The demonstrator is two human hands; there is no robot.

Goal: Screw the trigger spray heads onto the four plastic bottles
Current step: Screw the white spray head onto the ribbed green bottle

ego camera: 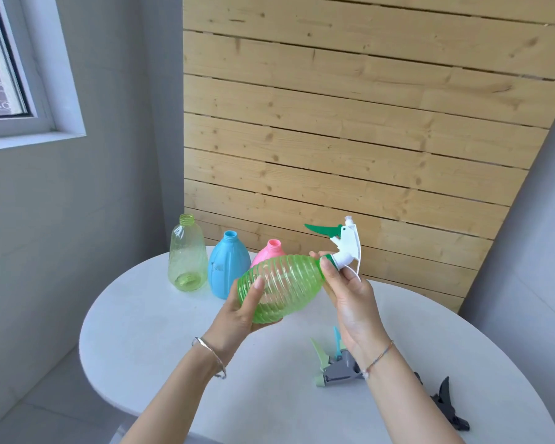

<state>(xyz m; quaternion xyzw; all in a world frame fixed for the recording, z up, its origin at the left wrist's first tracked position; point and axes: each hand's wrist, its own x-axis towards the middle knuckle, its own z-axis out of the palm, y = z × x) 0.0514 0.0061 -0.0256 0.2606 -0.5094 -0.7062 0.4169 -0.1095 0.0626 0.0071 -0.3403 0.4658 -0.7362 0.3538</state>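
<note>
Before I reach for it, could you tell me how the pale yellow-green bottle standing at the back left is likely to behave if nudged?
The pale yellow-green bottle looks empty and see-through, so it is probably very light and would slide or tip easily on the smooth white table. It stands tall on a fairly narrow base, so a push near its open neck would likely topple it. Its rounded body suggests it would then roll.

We're counting four bottles: ribbed green (281, 288), yellow-green (187, 253), blue (226, 267), pink (268, 253). We're seeing four spray heads: white-green (342, 243), two grey (337, 368), one black (446, 403). Two hands.
</note>
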